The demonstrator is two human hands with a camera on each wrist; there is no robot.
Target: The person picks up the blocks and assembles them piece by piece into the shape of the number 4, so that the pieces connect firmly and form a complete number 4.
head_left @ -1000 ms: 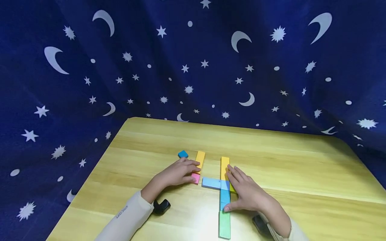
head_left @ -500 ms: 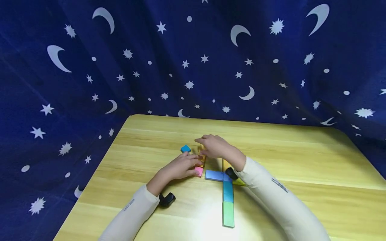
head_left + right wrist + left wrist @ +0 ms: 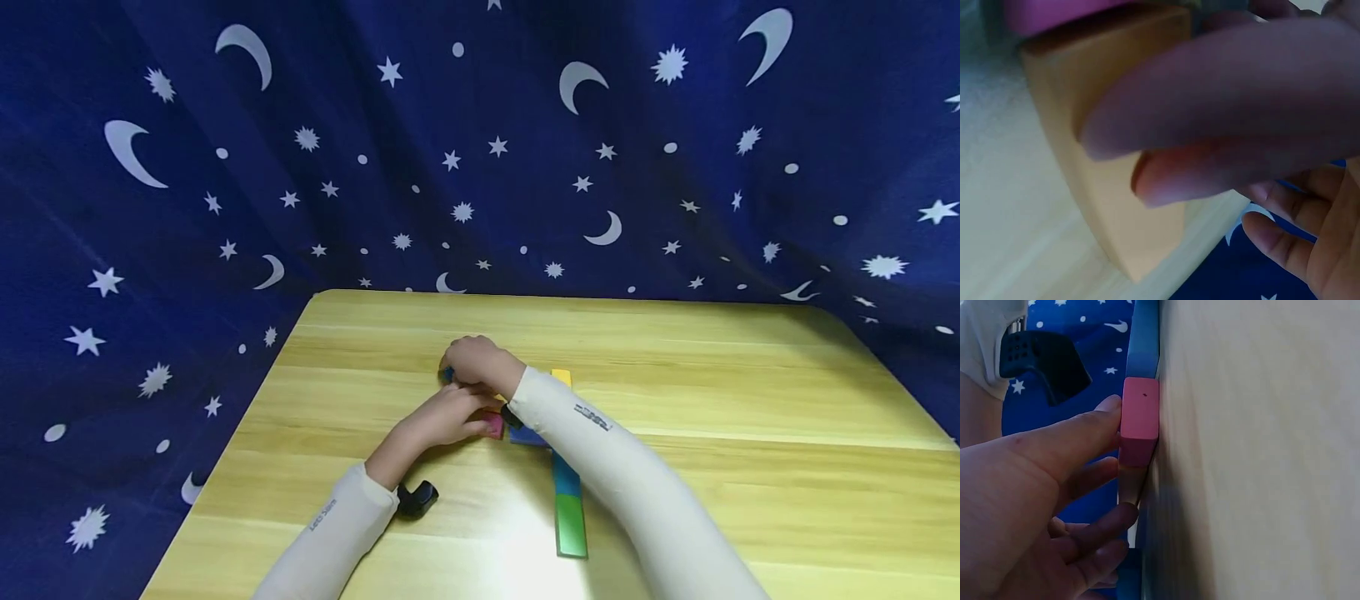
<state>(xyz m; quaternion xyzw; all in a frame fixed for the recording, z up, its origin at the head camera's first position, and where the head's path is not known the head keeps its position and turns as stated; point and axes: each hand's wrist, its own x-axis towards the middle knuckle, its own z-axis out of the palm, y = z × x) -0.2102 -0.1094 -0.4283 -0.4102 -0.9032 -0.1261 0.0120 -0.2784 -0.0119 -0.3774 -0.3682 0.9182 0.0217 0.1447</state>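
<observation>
In the head view my left hand [image 3: 450,414] lies over the left row of blocks. Its thumb touches the pink block [image 3: 1141,409] in the left wrist view. Two of its fingers rest straight on top of the orange block [image 3: 1141,225], seen close up in the right wrist view. My right hand [image 3: 480,364] has crossed over in front of the left one, fingers curled down at the small blue block [image 3: 447,375]. Most of that block is hidden under the hand. The right forearm covers part of the other row of blocks.
On the wooden table [image 3: 720,400], a yellow-orange block [image 3: 561,377], a long blue block [image 3: 528,436], a teal block [image 3: 566,477] and a green block [image 3: 572,525] form a second row with a side arm. Star-patterned dark cloth [image 3: 480,183] stands behind the table.
My right hand has left the right row of blocks and crossed leftward to the small blue block. The left hand has stayed at the pink and orange blocks.
</observation>
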